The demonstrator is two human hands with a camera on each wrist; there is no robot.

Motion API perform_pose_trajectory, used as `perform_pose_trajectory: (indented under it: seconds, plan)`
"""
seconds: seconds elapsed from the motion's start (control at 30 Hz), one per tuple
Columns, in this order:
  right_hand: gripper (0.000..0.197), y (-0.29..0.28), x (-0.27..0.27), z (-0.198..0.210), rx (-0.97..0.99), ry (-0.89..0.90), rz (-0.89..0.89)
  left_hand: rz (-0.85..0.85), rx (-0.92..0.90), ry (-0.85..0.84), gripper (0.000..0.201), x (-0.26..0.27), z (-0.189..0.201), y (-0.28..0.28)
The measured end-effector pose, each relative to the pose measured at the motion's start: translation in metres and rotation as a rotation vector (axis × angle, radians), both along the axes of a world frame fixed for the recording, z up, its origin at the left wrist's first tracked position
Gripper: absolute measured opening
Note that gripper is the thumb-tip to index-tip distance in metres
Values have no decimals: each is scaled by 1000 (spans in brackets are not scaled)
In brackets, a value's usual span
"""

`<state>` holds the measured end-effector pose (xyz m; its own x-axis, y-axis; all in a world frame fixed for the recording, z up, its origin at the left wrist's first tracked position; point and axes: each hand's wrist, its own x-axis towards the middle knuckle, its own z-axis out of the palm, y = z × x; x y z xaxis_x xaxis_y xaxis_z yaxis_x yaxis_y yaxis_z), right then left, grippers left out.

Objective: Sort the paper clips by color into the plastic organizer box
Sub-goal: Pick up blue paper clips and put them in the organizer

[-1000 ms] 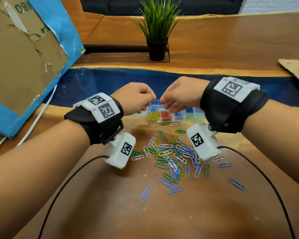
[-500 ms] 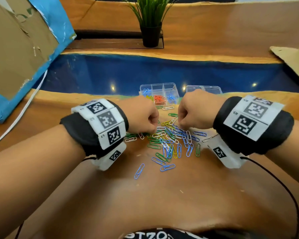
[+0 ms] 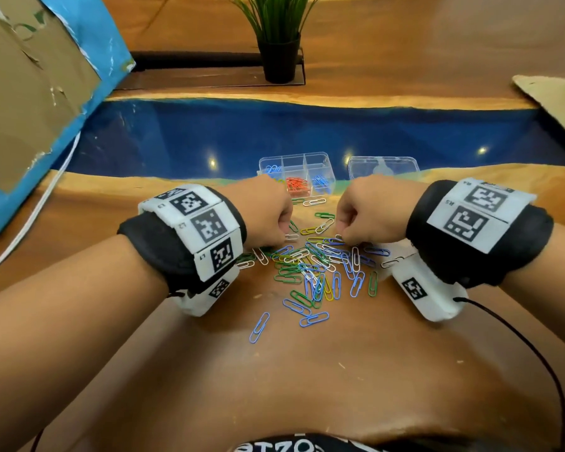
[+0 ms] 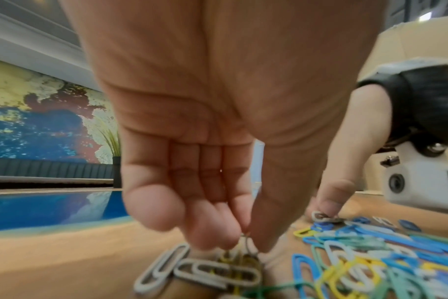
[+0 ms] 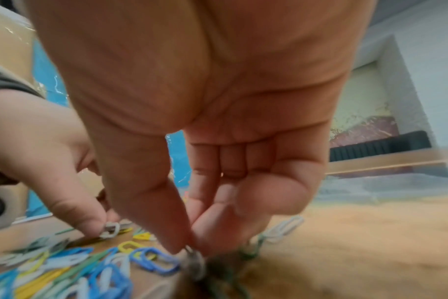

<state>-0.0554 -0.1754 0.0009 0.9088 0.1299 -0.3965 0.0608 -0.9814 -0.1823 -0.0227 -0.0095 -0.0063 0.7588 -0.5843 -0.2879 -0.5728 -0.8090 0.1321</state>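
A loose pile of paper clips (image 3: pixel 317 265) in blue, green, yellow and white lies on the wooden table between my hands. My left hand (image 3: pixel 282 235) is down at the pile's left edge, thumb and fingers pinching a white clip (image 5: pixel 110 228). My right hand (image 5: pixel 189 248) pinches another pale clip (image 5: pixel 195 262) at the pile's far right edge; its colour is blurred. The clear organizer box (image 3: pixel 327 158) stands just beyond the hands, with red, blue and yellow clips in separate compartments.
The box's clear lid (image 3: pixel 382 166) lies to the right of the box. A potted plant (image 3: pixel 279 44) stands at the back, with cardboard (image 3: pixel 30 93) at the left and more cardboard (image 3: pixel 555 99) at the right. Single blue clips (image 3: pixel 259 327) lie nearer me.
Both hands have come back from over the organizer box and dropped to the pile. In the last half second they have stayed there, fingers closing on clips.
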Motion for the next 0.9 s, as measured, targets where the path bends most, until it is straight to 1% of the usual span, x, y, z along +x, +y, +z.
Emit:
perform_pose_trajectory:
  seconds: [0.07, 0.17, 0.27, 0.37, 0.53, 0.6, 0.67, 0.73, 0.8, 0.9]
  plan:
    - [10, -4, 0, 0, -1, -22, -10, 22, -5, -15, 10, 2, 2, 3]
    - [11, -2, -1, 0, -24, -70, 14, 35, 2, -27, 4, 2, 6, 4]
    - [11, 6, -3, -1, -39, -83, 77, 6, 36, -7, 13, -5, 7, 2]
    - [15, 12, -4, -5, -80, -111, 105, -17, 74, -6, 14, -12, 5, -4]
    - [20, 9, -4, -1, -58, -41, 94, 3, 77, 16, 13, -15, 2, -7]
    - [14, 2, -4, 3, 57, 1, 34, 18, 79, 34, 21, -14, 0, -7]
    - [1, -4, -5, 5, 276, 65, -70, 27, 80, 52, 26, -14, -1, -7]
    - [14, -11, -5, 6, 472, 127, -159, 23, 78, 64, 23, -12, -1, -6]
    - [24, -16, -6, 4, 598, 196, -230, 18, 73, 80, 16, -12, -2, -4]
    - [24, -19, -8, 3, 747, 303, -327, 19, 40, 101, 8, -10, -2, 0]
